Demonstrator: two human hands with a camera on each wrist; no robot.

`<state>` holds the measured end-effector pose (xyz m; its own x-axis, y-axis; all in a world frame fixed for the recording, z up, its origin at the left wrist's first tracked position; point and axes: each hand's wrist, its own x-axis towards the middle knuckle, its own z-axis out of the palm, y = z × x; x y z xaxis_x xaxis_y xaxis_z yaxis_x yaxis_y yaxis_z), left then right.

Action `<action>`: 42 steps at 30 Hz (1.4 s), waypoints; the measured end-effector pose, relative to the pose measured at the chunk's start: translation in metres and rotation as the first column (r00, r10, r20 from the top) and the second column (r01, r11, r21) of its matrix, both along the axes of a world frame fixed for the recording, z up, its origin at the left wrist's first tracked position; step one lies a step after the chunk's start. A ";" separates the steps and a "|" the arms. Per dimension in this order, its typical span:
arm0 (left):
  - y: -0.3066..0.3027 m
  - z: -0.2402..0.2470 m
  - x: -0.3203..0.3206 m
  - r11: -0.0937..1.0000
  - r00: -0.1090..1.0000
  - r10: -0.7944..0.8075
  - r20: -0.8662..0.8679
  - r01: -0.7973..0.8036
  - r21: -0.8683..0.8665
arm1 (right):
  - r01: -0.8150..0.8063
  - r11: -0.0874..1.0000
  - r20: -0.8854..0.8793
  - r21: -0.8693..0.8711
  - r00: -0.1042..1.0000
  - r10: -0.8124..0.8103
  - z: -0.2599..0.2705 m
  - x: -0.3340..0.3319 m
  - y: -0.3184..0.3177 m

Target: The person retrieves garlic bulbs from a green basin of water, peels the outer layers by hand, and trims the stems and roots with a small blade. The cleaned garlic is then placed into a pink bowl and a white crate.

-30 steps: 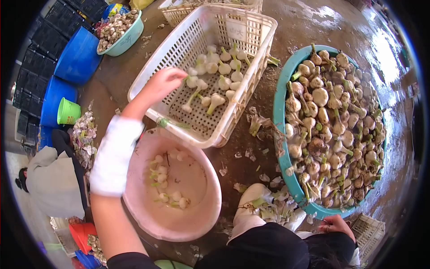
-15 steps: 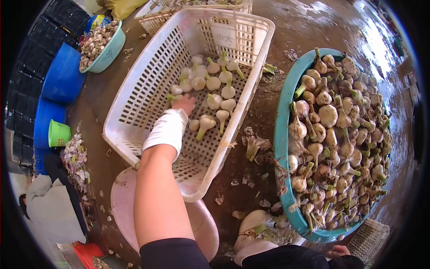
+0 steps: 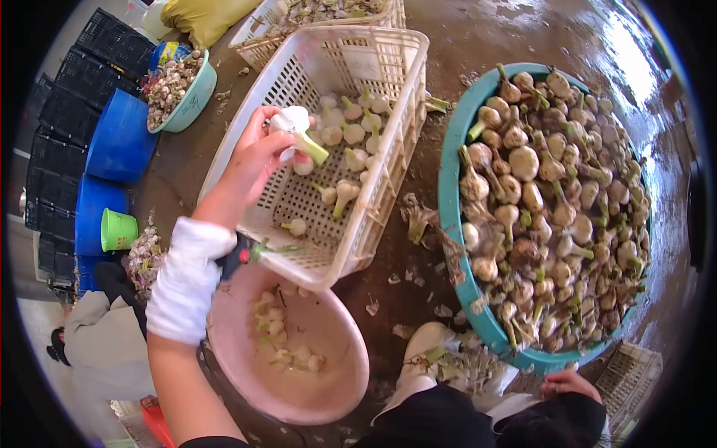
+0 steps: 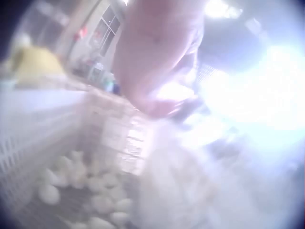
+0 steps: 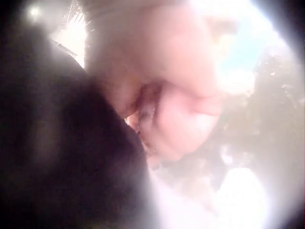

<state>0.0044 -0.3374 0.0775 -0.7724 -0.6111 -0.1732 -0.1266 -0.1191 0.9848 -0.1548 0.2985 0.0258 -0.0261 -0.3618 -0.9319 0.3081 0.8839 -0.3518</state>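
Note:
In the head view my left hand (image 3: 258, 153) pinches a garlic bulb (image 3: 290, 119) between thumb and fingers, its thick green stem pointing down to the right. The hand is above the near left part of a white slatted crate (image 3: 321, 272). Several trimmed garlic bulbs (image 3: 352, 134) lie on the crate's floor, mostly toward its far end. My right hand (image 3: 569, 384) is low at the right, beside the dark-clothed leg and below the teal tub. Its fingers look curled in the right wrist view, but I cannot tell whether they hold anything.
A pink basin (image 3: 351, 373) with several bulbs stands in front of the crate. At right, a teal tub (image 3: 450, 194) is heaped with untrimmed garlic. Blue tubs (image 3: 119, 138), a green bucket (image 3: 118, 230) and a seated person (image 3: 104, 343) are at left. Scraps litter the wet floor.
My left hand moved down into the crate among the bulbs, then came back up to the left with a garlic bulb in its fingers. The right hand stays by the leg.

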 end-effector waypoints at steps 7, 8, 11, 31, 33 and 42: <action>0.232 0.008 0.021 0.795 0.961 -0.111 -0.253 0.239 0.558 | -0.537 0.530 -0.571 -0.657 0.813 0.117 -0.012 0.004 -0.082; 0.256 -0.005 0.020 0.711 0.954 -0.085 -0.289 0.261 0.653 | -0.545 0.558 -0.588 -0.625 0.800 0.123 -0.003 0.008 -0.092; 0.312 -0.040 0.014 0.553 0.948 -0.089 -0.306 0.303 0.776 | -0.382 0.573 -0.558 -0.726 0.813 -0.166 0.012 0.026 -0.110; 0.401 -0.088 -0.041 0.721 0.809 -0.587 -0.035 0.503 -0.477 | 0.557 0.442 0.231 -0.703 0.767 -0.599 -0.029 0.018 -0.070; 0.403 -0.091 -0.039 0.762 0.807 -0.588 -0.050 0.532 -0.368 | 0.527 0.311 0.307 -0.791 0.781 -0.543 -0.041 0.019 -0.067; 0.375 -0.102 -0.016 0.931 0.933 -0.361 -0.009 0.360 0.059 | 0.361 0.046 0.342 -0.931 0.911 -0.230 -0.005 0.025 -0.050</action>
